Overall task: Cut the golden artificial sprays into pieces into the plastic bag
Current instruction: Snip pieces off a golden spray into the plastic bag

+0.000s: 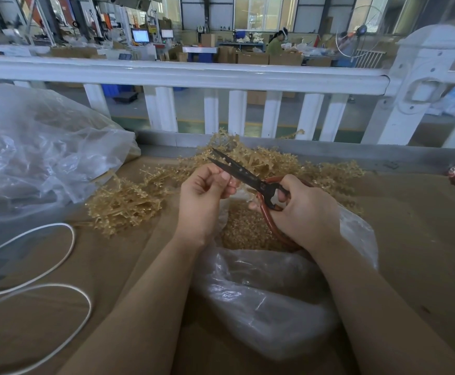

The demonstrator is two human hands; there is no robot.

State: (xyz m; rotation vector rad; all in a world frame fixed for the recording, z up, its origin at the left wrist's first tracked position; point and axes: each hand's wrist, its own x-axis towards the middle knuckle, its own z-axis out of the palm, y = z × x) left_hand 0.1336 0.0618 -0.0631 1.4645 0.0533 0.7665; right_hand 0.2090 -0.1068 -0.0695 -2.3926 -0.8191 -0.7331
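A fingertip of the left hand (207, 190), which pinches a small golden plastic spray sprig (230, 182) just beside the parted black blades of the red-handled scissors (248, 175) gripped by the right hand (304, 209), could be nicked, or cut pieces flung past the clear plastic bag (261, 290) lying open beneath both hands.

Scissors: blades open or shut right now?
Open. The scissors' two dark blades diverge toward the tips, with a gap between them, above the left hand. The right hand grips the red handles.
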